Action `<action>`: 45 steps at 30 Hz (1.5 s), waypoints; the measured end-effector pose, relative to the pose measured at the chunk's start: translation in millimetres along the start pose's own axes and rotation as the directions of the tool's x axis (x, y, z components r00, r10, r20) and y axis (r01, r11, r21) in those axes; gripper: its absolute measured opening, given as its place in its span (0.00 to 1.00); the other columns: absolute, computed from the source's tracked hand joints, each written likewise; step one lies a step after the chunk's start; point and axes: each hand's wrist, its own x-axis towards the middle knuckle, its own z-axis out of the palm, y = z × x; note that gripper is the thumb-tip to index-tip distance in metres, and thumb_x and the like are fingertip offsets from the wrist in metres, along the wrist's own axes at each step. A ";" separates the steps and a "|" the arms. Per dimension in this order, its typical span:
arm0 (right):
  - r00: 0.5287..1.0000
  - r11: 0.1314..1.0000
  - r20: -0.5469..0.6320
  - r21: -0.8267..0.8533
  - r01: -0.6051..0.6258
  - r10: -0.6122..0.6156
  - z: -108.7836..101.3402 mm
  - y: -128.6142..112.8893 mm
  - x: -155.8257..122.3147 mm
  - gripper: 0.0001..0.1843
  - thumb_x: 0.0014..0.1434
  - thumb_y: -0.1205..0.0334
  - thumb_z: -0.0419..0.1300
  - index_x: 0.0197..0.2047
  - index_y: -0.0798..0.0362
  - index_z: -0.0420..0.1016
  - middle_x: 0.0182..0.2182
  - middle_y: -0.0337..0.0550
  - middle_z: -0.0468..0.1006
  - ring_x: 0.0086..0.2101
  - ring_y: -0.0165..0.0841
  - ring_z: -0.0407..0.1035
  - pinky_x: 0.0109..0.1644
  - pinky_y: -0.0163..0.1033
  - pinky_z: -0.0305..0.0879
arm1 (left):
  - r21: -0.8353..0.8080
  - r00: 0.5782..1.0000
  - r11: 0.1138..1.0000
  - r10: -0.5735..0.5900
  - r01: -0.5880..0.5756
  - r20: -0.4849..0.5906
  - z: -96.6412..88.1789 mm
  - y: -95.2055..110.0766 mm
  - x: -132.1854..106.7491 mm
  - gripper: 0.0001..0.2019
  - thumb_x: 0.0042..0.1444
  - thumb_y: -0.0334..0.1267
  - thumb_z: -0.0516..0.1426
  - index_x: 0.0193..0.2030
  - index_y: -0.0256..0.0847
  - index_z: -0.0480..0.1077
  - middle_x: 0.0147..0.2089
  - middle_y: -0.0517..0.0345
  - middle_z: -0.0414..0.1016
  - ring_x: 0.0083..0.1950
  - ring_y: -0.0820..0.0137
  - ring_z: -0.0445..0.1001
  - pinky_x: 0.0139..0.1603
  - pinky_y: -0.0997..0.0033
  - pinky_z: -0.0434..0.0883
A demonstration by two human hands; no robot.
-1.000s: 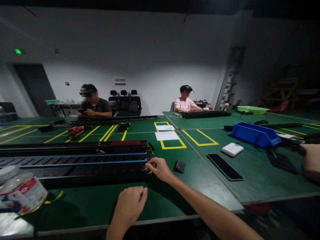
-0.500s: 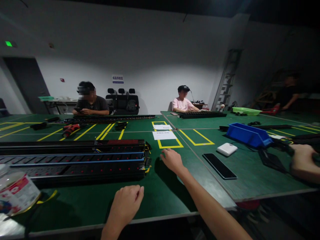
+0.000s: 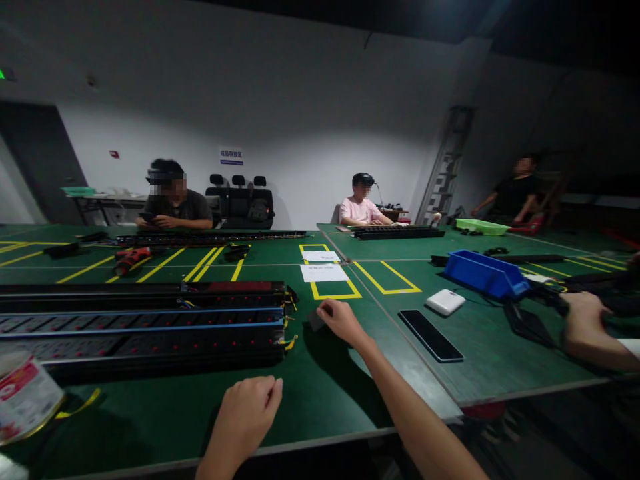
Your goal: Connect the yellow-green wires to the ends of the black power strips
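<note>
My right hand (image 3: 341, 321) is over the green table, just right of the wired end of a long black panel assembly (image 3: 150, 342). Its fingers are pinched on a small dark flat piece (image 3: 316, 321), whose kind I cannot make out. My left hand (image 3: 251, 408) rests closed near the table's front edge, thumb against the curled fingers, with nothing showing in it. Blue strips and rows of red dots run along the assembly. Past my right hand, white paper labels (image 3: 324, 273) lie on a yellow-taped rectangle.
A phone (image 3: 431, 335), a white box-shaped device (image 3: 445, 302) and a blue bin (image 3: 485, 273) stand right. A co-worker's hand (image 3: 585, 323) is beyond them. A printed can (image 3: 27, 400) stands left, a red drill (image 3: 133, 260) farther back. Two people sit across; another stands back right.
The dark flat piece now shows at my right fingertips. My left hand has barely moved. My view has turned slightly right, and the person at the back right has shifted left.
</note>
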 end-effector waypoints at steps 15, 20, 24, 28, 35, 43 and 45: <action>0.957 0.949 0.080 -0.178 -0.261 0.278 -20.3 54.3 -3.4 0.20 0.66 0.52 0.59 0.54 0.56 0.75 0.39 0.50 0.81 0.39 0.39 0.74 0.39 0.37 0.62 | -0.062 0.999 0.998 0.016 -0.013 0.048 5.2 -3.0 2.2 0.24 0.73 0.43 0.42 0.32 0.42 0.73 0.32 0.56 0.77 0.34 0.68 0.75 0.35 0.68 0.58; 0.961 0.957 0.087 -0.154 -0.247 0.262 -20.1 53.9 -3.4 0.23 0.66 0.52 0.58 0.57 0.58 0.75 0.43 0.52 0.81 0.41 0.39 0.74 0.43 0.38 0.64 | -0.011 0.997 1.000 0.016 -0.015 0.082 9.3 -5.6 4.5 0.23 0.72 0.42 0.41 0.32 0.42 0.73 0.35 0.54 0.79 0.37 0.65 0.77 0.37 0.67 0.61; 0.954 0.953 0.083 -0.116 -0.278 0.289 -19.9 59.2 -5.3 0.24 0.65 0.51 0.59 0.58 0.57 0.75 0.41 0.51 0.81 0.39 0.38 0.74 0.43 0.39 0.65 | 0.004 0.996 0.999 0.043 -0.044 0.083 12.1 -7.3 5.0 0.23 0.71 0.42 0.41 0.32 0.42 0.73 0.35 0.53 0.79 0.37 0.64 0.77 0.38 0.66 0.63; 0.949 0.953 0.094 -0.073 -0.293 0.299 -20.6 69.6 -4.2 0.24 0.63 0.48 0.60 0.55 0.56 0.76 0.36 0.47 0.80 0.35 0.36 0.72 0.38 0.37 0.64 | -0.026 0.996 0.997 0.070 -0.068 0.062 14.5 -8.7 5.1 0.23 0.71 0.43 0.42 0.32 0.43 0.74 0.33 0.53 0.79 0.36 0.66 0.76 0.36 0.67 0.62; 0.893 0.937 0.306 0.007 -0.349 0.330 -37.2 80.5 12.4 0.26 0.57 0.46 0.67 0.50 0.58 0.76 0.33 0.43 0.79 0.30 0.33 0.71 0.32 0.34 0.61 | -0.001 0.999 1.000 0.019 -0.019 0.045 9.6 -4.4 2.4 0.25 0.72 0.44 0.40 0.32 0.43 0.72 0.33 0.56 0.77 0.35 0.66 0.76 0.36 0.67 0.59; 0.933 0.974 0.277 -0.061 -0.220 0.228 -34.3 83.4 13.2 0.24 0.59 0.43 0.65 0.43 0.57 0.77 0.37 0.47 0.79 0.35 0.35 0.72 0.34 0.35 0.60 | 0.009 1.000 1.000 -0.001 0.001 0.004 6.5 -1.5 1.4 0.24 0.72 0.43 0.41 0.29 0.42 0.70 0.29 0.57 0.75 0.32 0.68 0.72 0.34 0.66 0.54; 0.945 0.978 0.255 -0.097 -0.187 0.206 -29.9 84.1 12.4 0.23 0.60 0.42 0.63 0.41 0.56 0.77 0.36 0.46 0.79 0.35 0.35 0.72 0.34 0.35 0.59 | 0.013 1.000 1.000 -0.003 0.003 -0.006 5.9 -0.8 0.9 0.25 0.73 0.44 0.41 0.29 0.42 0.70 0.29 0.57 0.75 0.31 0.68 0.72 0.33 0.66 0.53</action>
